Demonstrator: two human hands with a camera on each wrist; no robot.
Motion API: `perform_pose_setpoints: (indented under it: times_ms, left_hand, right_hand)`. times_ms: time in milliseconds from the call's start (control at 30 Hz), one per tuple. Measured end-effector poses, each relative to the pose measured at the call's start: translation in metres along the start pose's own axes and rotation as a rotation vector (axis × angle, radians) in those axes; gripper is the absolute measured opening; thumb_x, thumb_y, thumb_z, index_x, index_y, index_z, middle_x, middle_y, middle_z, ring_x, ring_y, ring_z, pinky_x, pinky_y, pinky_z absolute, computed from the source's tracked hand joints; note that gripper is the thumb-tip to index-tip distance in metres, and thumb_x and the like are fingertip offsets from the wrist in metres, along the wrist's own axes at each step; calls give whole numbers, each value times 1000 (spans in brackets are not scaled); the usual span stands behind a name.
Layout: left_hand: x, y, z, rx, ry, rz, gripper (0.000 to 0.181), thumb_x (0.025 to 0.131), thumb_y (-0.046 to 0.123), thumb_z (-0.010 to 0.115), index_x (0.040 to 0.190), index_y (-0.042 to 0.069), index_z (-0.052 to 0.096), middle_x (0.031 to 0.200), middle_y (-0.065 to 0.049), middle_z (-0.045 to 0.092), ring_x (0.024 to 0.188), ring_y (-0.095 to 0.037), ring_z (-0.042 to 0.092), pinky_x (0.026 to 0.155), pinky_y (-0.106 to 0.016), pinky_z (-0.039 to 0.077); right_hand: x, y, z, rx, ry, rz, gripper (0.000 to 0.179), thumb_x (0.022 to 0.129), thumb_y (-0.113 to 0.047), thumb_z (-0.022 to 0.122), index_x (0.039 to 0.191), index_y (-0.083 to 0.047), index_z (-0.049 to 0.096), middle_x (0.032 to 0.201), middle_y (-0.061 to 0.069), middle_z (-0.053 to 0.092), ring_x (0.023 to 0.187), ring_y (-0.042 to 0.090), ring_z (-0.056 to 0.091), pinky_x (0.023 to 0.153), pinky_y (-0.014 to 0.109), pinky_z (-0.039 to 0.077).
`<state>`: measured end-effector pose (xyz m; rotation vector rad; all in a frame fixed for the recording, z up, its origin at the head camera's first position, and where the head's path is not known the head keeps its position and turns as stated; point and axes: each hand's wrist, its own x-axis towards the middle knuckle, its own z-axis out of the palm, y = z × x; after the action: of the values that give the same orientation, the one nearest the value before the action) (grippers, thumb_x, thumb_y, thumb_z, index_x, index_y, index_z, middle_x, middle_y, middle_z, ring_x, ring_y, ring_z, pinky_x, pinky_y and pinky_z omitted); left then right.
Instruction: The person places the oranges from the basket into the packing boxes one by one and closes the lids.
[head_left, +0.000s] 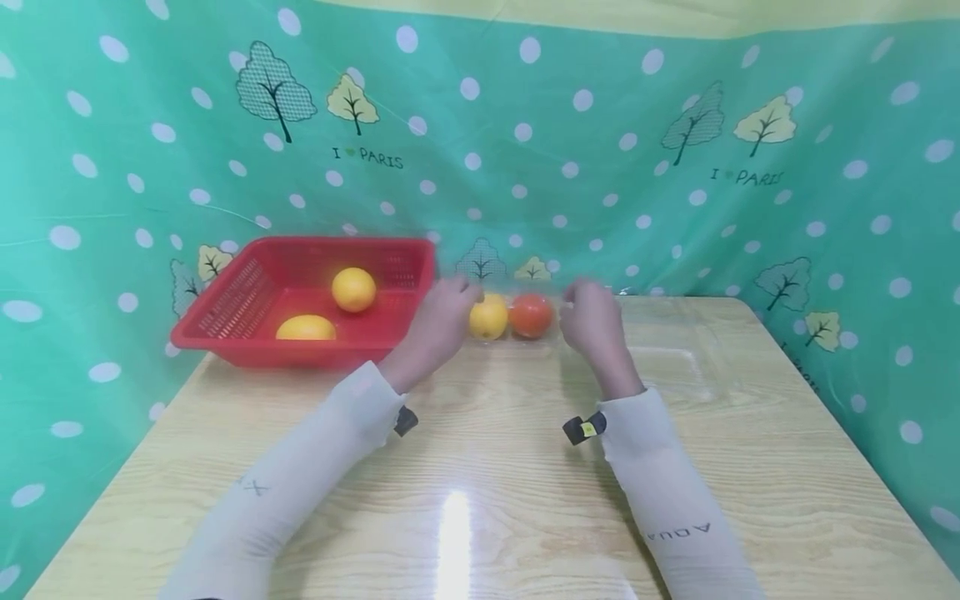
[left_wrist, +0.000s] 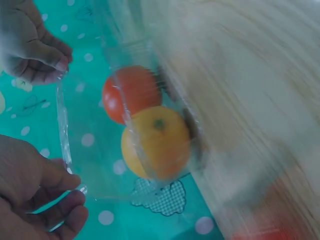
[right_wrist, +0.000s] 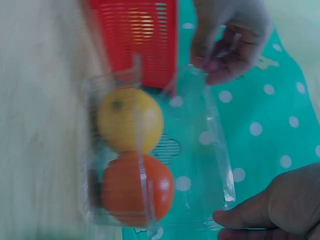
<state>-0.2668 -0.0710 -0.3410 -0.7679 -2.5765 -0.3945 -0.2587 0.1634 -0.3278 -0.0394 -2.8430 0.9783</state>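
A clear plastic container (head_left: pixel 510 350) at the back middle of the table holds an orange (head_left: pixel 488 318) and a red tomato (head_left: pixel 532 317) side by side. My left hand (head_left: pixel 444 312) pinches one corner of its raised clear edge (left_wrist: pixel 65 127), beside the orange. At the opposite corner, next to the tomato, my right hand (head_left: pixel 595 323) pinches the same edge between thumb and fingers. Both wrist views show the fruit behind see-through plastic, with the tomato (right_wrist: pixel 137 190) and orange (right_wrist: pixel 131 120) lying in the boxy part. Blur softens the container's outline.
To the left stands a red basket (head_left: pixel 300 357) with an orange (head_left: pixel 353 290) and another yellow-orange fruit (head_left: pixel 306 327) in it. More clear plastic packaging (head_left: pixel 675 367) lies at the right. A green dotted curtain (head_left: pixel 480 125) hangs behind the wooden table (head_left: pixel 510 467).
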Motion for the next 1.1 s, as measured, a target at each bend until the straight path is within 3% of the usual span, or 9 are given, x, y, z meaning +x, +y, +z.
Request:
perform_pose_setpoints:
  times_ms: [167,300,467,633,900,1100]
  left_hand:
    - [-7,-4,2,62,-22,107,28,88,-8,69,114,3,72,108,-13,68,98,-28,64,89,-36,55]
    - [-10,-4,3,148,-73,160,25,90,-3,70,112,7,73,102,-9,70,90,-25,64,84,-34,55]
    - [-13,-6,9,116,-187,126,25,92,-1,69,113,10,73,100,-7,66,88,-22,59,79,-31,53]
    - [-16,-9,15,81,-292,81,27,93,1,68,117,12,71,102,-5,67,90,-20,60,79,-31,53]
    - [-20,-10,20,130,-313,87,29,92,1,69,118,15,74,102,-6,69,90,-21,63,78,-32,56]
    - [-19,-9,22,191,-305,81,24,93,1,69,115,9,71,99,-8,68,89,-22,62,75,-31,56]
  right_hand:
    - [-7,1,6,-121,21,-92,22,98,-4,60,116,6,67,115,23,66,106,40,63,86,49,56]
    - [-10,6,8,-236,36,-190,11,97,-4,63,100,4,71,101,21,69,95,38,66,83,49,57]
    - [-13,14,12,-389,-10,-290,12,92,6,60,88,1,70,82,15,66,76,30,62,70,43,56]
    - [-16,21,20,-442,-38,-338,11,91,5,63,84,1,71,77,12,62,68,26,59,61,37,57]
    - [-17,30,23,-516,-47,-438,10,93,-1,67,85,2,72,77,13,61,70,28,59,62,37,56]
    - [-14,33,19,-601,-66,-585,5,89,5,67,92,3,71,81,14,64,72,27,59,64,36,56]
